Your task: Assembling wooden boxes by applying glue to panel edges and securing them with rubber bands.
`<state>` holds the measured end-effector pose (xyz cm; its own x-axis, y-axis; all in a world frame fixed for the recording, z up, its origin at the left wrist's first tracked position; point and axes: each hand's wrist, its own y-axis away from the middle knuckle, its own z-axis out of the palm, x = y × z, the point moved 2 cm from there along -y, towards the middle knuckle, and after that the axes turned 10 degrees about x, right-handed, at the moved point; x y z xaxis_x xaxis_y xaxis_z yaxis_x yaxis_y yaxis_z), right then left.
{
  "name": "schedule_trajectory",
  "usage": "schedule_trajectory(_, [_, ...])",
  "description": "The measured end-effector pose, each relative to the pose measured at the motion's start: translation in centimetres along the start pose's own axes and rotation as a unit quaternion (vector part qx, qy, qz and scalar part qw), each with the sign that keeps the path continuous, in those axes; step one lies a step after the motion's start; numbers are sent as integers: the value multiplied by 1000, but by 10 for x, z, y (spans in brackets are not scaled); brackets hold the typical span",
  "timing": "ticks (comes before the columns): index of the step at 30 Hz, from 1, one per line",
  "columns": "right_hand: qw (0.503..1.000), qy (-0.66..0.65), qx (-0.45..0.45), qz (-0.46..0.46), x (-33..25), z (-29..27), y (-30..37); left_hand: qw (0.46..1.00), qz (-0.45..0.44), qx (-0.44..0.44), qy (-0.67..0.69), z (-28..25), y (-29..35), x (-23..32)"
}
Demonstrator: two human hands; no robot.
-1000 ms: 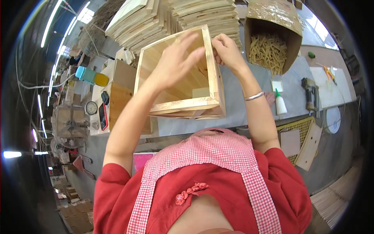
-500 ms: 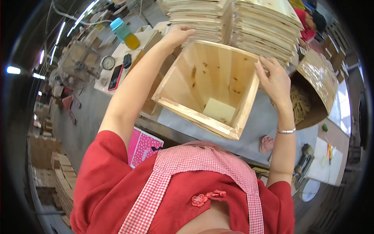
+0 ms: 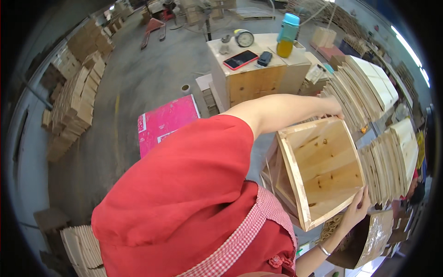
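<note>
Right fingers (image 3: 365, 199) pinch a pale, open wooden box (image 3: 325, 171) flecked with dark knots; whether left fingers (image 3: 339, 111) grip, I cannot tell.

No lettering, number or sign is legible. White label patches (image 3: 143, 122) stand on the pink panel (image 3: 173, 119), well to the left of the left grip (image 3: 333, 107); print on them cannot be read. Markings on the round dial (image 3: 244, 39), up and left of that grip, are likewise unreadable.
</note>
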<state>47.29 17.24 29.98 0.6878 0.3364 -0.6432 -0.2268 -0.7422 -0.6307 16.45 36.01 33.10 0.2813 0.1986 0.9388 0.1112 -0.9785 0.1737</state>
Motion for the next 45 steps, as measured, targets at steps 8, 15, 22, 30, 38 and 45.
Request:
schedule_trajectory(8, [941, -256, 17, 221, -83, 7, 98, 975, -30, -215, -54, -62, 99, -46])
schedule_trajectory(15, [902, -360, -118, 207, -131, 46, 81, 987, -127, -87, -52, -159, 182, -87])
schedule_trajectory(22, [791, -477, -376, 81, -244, 150, 104, 957, -256, 131, 31, -308, 349, -146])
schedule_trajectory(30, [767, -407, -477, -137, -302, 286, 180, 837, -340, 365, 224, -409, 467, -298])
schedule_trajectory(38, [818, -216, -526, 85, -175, 363, 259, 619, -362, 546, 434, -504, 365, -469])
schedule_trajectory(45, [837, -52, -456, 298, -97, 323, 290, 499, -334, 547, 584, -590, 214, -541])
